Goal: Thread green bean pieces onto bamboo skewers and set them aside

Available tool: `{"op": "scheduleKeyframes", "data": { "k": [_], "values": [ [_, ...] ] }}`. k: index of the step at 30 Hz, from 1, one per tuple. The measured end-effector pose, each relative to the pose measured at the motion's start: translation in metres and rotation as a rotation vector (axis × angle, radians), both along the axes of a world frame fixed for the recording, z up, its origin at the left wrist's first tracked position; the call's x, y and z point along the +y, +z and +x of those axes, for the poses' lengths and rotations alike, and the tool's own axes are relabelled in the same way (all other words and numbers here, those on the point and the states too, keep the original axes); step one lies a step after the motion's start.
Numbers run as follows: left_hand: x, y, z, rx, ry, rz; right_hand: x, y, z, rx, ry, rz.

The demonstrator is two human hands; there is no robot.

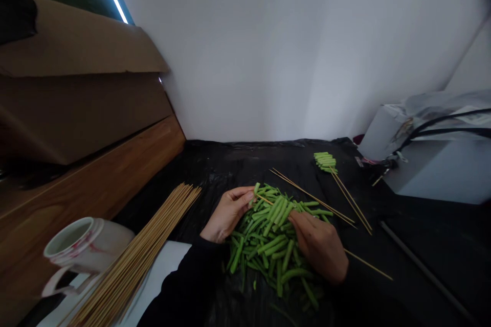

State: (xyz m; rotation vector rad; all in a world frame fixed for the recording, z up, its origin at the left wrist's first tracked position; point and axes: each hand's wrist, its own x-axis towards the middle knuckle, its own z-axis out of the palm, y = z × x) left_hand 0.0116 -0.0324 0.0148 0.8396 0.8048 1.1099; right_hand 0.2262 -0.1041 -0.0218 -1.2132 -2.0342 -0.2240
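My left hand (226, 214) pinches a short green bean piece (255, 191) at the tip of a thin bamboo skewer (264, 199). My right hand (320, 245) is closed around that skewer, whose rear end sticks out behind the hand to the right. Several cut green bean pieces (282, 211) sit side by side on the skewer, just ahead of the right fingers. Under both hands spreads a heap of cut green beans (274, 250) on black plastic sheeting (230, 158).
Loose skewers (312, 196) lie right of the heap, and beyond them rests a bean-filled pair of skewers (325, 161). A thick skewer bundle (141, 255) leans by a white mug (92, 242) at left. Cardboard box (84, 112), white box (441, 163) and dark rod (422, 268) flank the sheeting.
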Motion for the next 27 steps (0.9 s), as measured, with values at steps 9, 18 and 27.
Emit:
{"op": "scheduleKeyframes", "data": {
  "k": [9, 18, 27],
  "values": [
    [0.0007, -0.0029, 0.0003, -0.007, 0.022, -0.029, -0.0009, 0.0006, 0.0014, -0.031, -0.034, 0.094],
    [-0.0011, -0.0005, -0.0003, 0.011, 0.017, -0.028, -0.0003, -0.0026, -0.002, 0.067, 0.037, 0.008],
    [-0.0028, 0.0021, 0.003, -0.009, 0.015, -0.036, -0.0015, -0.0009, -0.0025, 0.075, 0.022, -0.012]
  ]
}}
